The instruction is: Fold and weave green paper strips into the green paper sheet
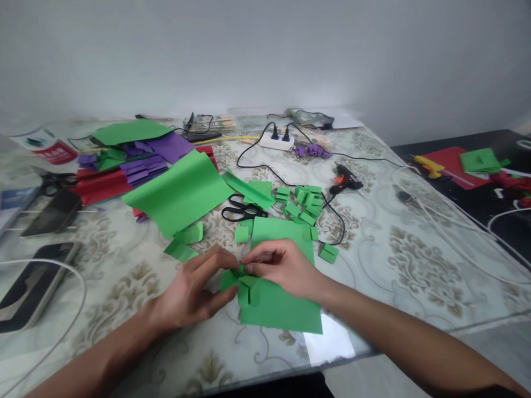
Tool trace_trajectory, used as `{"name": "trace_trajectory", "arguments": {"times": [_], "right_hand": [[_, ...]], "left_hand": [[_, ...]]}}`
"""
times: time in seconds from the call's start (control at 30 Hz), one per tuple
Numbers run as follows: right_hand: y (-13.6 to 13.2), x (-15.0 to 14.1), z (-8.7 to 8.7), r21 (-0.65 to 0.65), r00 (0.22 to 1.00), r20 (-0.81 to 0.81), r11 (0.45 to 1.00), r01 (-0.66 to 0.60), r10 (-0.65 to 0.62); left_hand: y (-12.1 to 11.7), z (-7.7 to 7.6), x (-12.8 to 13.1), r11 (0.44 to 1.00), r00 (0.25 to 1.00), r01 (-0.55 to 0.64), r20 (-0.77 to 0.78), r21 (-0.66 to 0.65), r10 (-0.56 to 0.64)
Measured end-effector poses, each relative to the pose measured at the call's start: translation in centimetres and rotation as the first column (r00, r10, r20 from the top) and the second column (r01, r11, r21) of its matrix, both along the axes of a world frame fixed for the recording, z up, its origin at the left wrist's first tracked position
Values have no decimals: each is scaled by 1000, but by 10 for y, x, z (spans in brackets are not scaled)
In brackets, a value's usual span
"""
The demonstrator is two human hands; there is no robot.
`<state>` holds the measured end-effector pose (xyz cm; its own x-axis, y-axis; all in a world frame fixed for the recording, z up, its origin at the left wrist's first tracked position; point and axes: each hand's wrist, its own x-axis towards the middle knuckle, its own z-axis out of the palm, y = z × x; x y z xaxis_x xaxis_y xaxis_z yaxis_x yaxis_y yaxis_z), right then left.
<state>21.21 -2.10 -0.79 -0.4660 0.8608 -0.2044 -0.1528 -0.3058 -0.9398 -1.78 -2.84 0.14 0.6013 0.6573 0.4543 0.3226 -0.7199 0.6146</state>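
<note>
My left hand and my right hand meet over a small folded green paper piece, fingers pinched on it from both sides. The piece lies on a flat green paper sheet near the table's front edge. A pile of several small folded green pieces sits just behind the sheet. Black scissors lie behind my hands, beside a large curled green sheet.
Purple and red paper stacks lie at back left. A black glue gun with its cord, and a white power strip, sit at the back. Phones lie left. A dark side table with more paper stands right.
</note>
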Motion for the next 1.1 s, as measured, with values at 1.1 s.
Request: {"name": "trace_trajectory", "arguments": {"times": [1.1], "right_hand": [[5, 6, 14, 67, 995, 82, 995, -70, 64]], "left_hand": [[-6, 1, 4, 992, 997, -77, 12, 99, 76]]}}
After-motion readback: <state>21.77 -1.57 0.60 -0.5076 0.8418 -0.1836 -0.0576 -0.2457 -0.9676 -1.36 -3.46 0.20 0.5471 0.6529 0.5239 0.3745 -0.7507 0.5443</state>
